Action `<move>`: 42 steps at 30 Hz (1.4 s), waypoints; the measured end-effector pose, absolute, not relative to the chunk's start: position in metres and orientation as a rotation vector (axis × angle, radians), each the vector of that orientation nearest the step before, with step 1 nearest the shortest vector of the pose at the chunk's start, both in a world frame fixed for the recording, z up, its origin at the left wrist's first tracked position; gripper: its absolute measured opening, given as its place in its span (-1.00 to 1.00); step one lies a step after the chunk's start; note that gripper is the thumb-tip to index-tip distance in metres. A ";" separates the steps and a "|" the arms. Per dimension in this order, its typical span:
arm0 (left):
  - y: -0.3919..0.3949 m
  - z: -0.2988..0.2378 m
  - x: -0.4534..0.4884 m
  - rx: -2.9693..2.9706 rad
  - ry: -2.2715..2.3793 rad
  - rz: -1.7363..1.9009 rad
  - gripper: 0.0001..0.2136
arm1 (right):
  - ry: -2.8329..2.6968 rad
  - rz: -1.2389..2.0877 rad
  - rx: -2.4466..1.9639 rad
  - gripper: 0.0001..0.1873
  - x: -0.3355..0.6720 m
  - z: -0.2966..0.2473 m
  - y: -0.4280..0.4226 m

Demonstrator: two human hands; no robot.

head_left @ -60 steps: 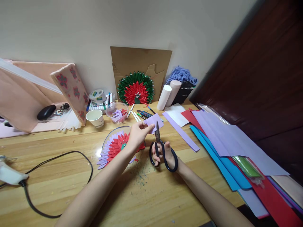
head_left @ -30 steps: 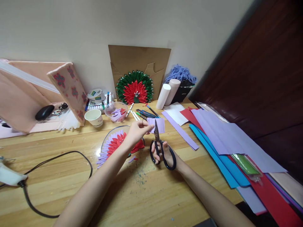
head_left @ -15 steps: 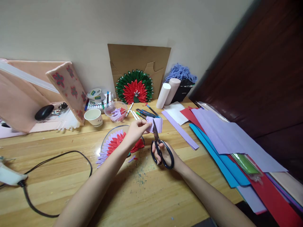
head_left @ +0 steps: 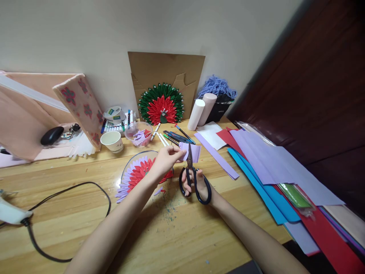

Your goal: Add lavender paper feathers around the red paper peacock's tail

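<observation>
With our left hand, thumb and fingers together, we pinch the lilac paper piece above the table, nearer its far edge than its near edge. With our right hand we grip the black-handled scissors by their loops; the blades point away from us, across the paper piece. Beyond our left forearm lies the lilac-and-red petal fan. Coloured sheets line the table's right edge.
</observation>
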State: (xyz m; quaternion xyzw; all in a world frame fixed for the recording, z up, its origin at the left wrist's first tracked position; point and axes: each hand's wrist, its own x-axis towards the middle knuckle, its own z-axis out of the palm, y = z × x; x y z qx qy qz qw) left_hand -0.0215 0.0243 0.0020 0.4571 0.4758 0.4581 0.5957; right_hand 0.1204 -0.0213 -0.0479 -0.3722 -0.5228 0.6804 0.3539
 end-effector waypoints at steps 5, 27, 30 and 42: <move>0.026 0.003 -0.024 1.058 1.114 1.068 -0.75 | -1.323 1.777 -0.944 -0.27 0.121 -0.058 -0.019; 0.031 0.009 -0.032 1.031 1.182 1.200 -0.71 | -1.454 1.752 -1.005 -0.28 0.120 -0.046 -0.023; 0.032 0.007 -0.034 1.059 1.196 1.222 -0.68 | -1.474 1.758 -1.021 -0.28 0.120 -0.043 -0.023; 0.025 0.017 -0.028 1.059 1.231 1.178 -0.73 | -1.480 1.679 -0.993 -0.29 0.122 -0.049 -0.023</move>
